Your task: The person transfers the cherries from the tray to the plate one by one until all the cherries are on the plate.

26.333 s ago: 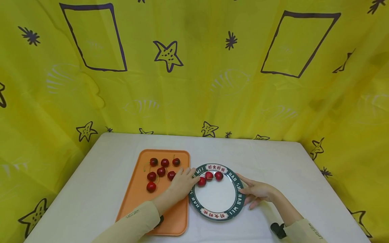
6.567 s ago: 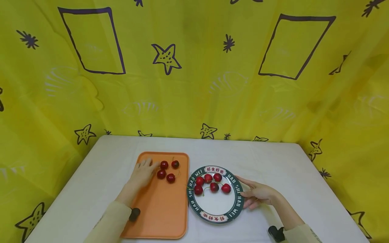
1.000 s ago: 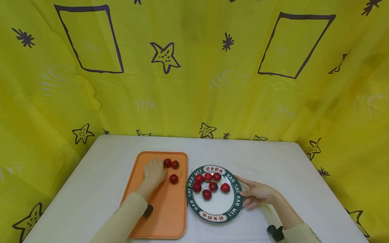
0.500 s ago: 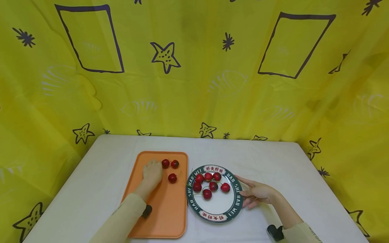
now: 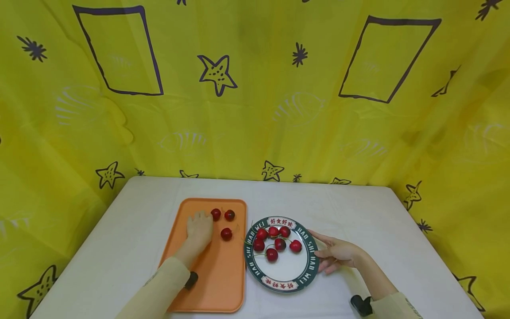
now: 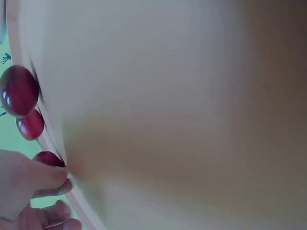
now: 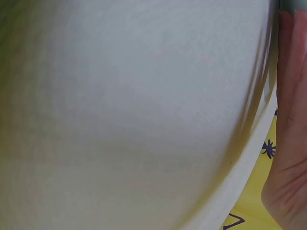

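Note:
My left hand (image 5: 200, 228) is low over the orange tray (image 5: 217, 283), fingers curled at the leftmost cherry (image 5: 215, 215). In the left wrist view my thumb (image 6: 48, 176) and bent fingertips meet beside that cherry (image 6: 50, 158), which is partly hidden; the exact grip on fruit or stem is unclear. Two more dark red cherries lie on the tray: one beside it (image 5: 229, 215), one nearer (image 5: 226, 234). My right hand (image 5: 336, 252) grips the right rim of the round white plate (image 5: 283, 272), thumb on the green border. Several cherries (image 5: 280, 244) with stems sit on the plate.
The white table (image 5: 350, 204) carries the tray at left and the plate close against its right edge. A yellow patterned curtain (image 5: 255, 110) rises behind and at both sides. Dark wrist cameras show at both cuffs.
Over 26 seconds, cherries on the tray have dwindled and those on the plate have grown. During the last second, my left hand and the cherry at its fingers shift slightly left. Right hand stays put.

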Tool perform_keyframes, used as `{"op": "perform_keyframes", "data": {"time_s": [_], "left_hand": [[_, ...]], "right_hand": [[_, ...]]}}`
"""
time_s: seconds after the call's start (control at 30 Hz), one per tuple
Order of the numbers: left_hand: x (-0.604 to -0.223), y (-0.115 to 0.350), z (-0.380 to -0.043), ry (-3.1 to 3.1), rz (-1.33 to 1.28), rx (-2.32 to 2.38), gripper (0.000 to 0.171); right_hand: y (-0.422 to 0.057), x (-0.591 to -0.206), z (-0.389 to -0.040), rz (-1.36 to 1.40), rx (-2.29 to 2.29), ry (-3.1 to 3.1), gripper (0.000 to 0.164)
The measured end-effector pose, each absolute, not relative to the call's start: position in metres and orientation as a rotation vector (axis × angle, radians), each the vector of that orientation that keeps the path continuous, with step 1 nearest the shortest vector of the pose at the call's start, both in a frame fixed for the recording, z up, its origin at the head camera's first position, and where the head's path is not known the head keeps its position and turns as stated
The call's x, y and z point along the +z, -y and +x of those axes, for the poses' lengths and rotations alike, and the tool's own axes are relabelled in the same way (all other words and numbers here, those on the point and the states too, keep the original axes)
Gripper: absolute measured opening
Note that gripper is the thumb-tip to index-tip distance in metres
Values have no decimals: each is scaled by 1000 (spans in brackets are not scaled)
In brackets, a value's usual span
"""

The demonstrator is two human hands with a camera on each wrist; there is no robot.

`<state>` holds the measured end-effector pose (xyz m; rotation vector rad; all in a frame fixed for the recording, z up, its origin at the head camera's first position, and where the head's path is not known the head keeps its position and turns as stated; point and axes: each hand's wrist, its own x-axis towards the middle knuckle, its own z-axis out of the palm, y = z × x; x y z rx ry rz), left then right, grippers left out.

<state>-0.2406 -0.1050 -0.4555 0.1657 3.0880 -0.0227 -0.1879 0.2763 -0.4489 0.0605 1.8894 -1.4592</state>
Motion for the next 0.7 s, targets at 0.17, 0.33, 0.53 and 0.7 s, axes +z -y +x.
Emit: {"op": "perform_keyframes", "data": {"time_s": [0.17, 0.33, 0.53, 0.7], "left_hand": [[-455, 107, -243, -3181, 201, 29, 34], [-451, 107, -243, -3363, 365, 101, 34], [-443, 97, -236, -3550, 610, -20, 34], [-433, 83, -224, -3522, 707, -84, 42]], "right_hand": [[-276, -448, -188, 70, -1455, -1900, 77], [-276, -449, -187, 70, -1459, -1900, 77], [-276, -448, -187, 70, -1464, -1896, 77], [-276, -448, -187, 72, -1458, -1901, 77]]}}
